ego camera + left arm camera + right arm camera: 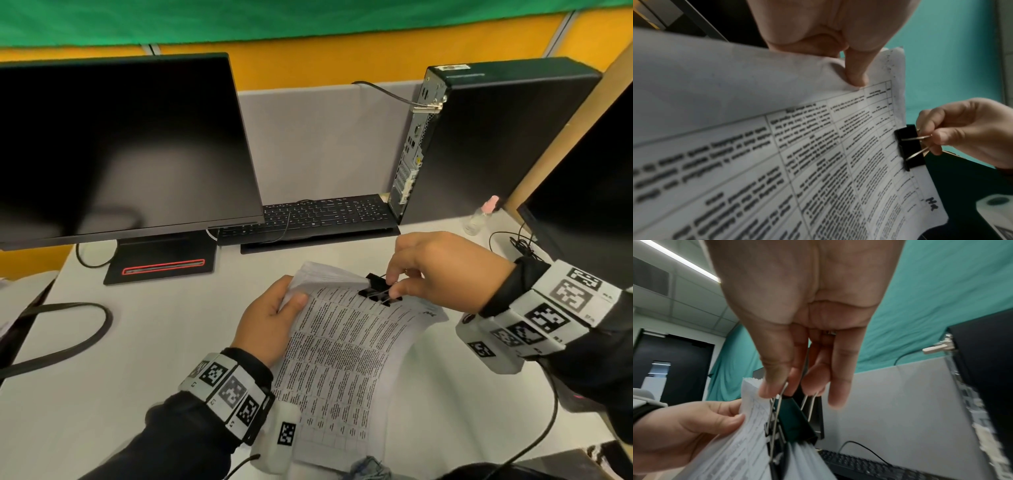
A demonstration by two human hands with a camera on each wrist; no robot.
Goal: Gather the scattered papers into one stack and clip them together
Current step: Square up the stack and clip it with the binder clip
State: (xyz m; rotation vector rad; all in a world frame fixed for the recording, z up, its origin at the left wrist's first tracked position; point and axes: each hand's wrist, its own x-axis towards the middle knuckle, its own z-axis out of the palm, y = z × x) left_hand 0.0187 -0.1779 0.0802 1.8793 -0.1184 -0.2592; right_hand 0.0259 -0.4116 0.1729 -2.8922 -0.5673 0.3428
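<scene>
A stack of printed papers is held above the white desk, its far edge lifted. My left hand grips the stack's upper left corner, thumb on the top sheet. A black binder clip sits on the far edge of the stack. My right hand pinches the clip's wire handles between thumb and fingers. In the right wrist view the clip straddles the sheets, its jaws over the paper edge.
A dark monitor stands at the left, a black keyboard behind the papers, a computer tower at the right. A second monitor and cables lie at the far right, with a small bottle.
</scene>
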